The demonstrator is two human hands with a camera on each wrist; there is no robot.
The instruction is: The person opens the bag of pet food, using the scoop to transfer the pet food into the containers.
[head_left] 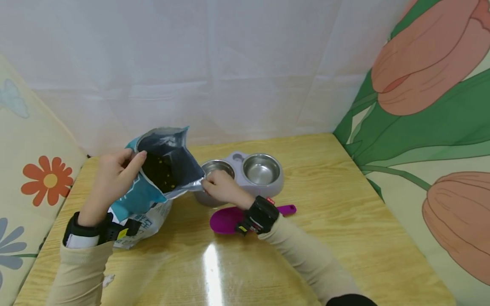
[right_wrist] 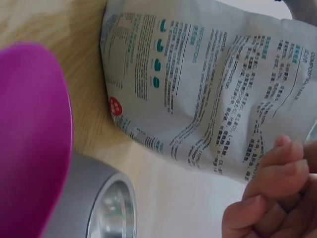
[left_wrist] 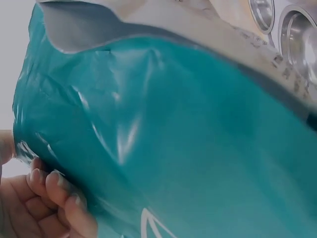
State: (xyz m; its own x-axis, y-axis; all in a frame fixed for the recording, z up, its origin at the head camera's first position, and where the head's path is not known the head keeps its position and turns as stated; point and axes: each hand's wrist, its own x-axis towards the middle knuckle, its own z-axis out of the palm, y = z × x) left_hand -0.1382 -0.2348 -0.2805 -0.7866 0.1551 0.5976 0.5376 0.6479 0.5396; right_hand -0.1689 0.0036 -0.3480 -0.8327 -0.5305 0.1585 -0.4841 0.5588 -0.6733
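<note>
We see the left grip (head_left: 114, 176) closed, pinching the rim of the blue-and-white bag (head_left: 135, 197); the right grip (head_left: 223, 186) pinches its corner, near the double bowl (head_left: 239, 165).

— What carries our items?
— We list one yellowish wood-grain table (head_left: 344, 238). On it: grey two-bowl stand (head_left: 238, 168); magenta oval-headed scoop (head_left: 223, 220); teal-and-white foil-lined bag (head_left: 139, 197); small whitish scrap (head_left: 108, 280).

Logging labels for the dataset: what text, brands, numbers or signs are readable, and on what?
"INSTRUCTIONS": bag, white panel.
"COMPOSITION": same panel.
Rest of the bag's print, including its red round mark: too small, blurred or cut off.
Markings on left wristband and right wristband: too small.
</note>
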